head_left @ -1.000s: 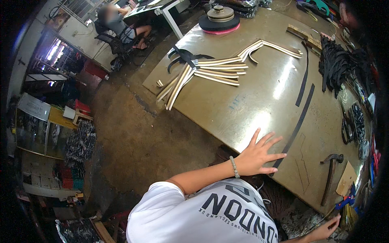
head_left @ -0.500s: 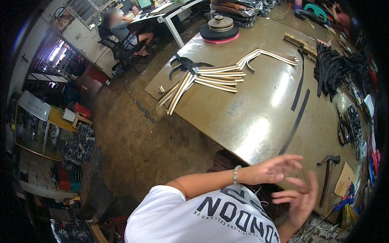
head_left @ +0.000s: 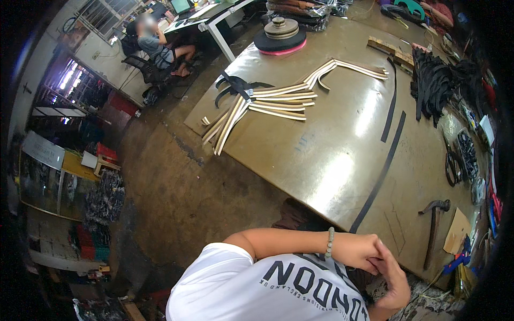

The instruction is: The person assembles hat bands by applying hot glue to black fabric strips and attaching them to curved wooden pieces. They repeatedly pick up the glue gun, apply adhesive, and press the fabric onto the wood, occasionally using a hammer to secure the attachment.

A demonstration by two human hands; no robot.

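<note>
My left hand (head_left: 354, 250), with a beaded bracelet (head_left: 330, 242) at its wrist, is closed in front of my white shirt by the table's near edge. Its fingers curl in against my right hand (head_left: 395, 283), and the two hands touch. The right fingers bend toward the left ones and partly cover them; anything between them is hidden. A long black strip (head_left: 379, 179) lies on the table (head_left: 278, 155) just beyond the hands. To their right rests a hammer (head_left: 435, 230) with a dark handle.
Bundled cream-and-brown strips (head_left: 284, 101) lie across the table's left side, some ends overhanging. Behind them sit stacked rolls (head_left: 280, 38). Black strips are piled (head_left: 429, 83) at the right, with scissors (head_left: 454, 166) nearer. A person (head_left: 155, 45) sits far left; another person (head_left: 440, 15) is at the far right.
My hands were apart with fingers spread; they have come together, and the left has moved lower. The view has shifted slightly.
</note>
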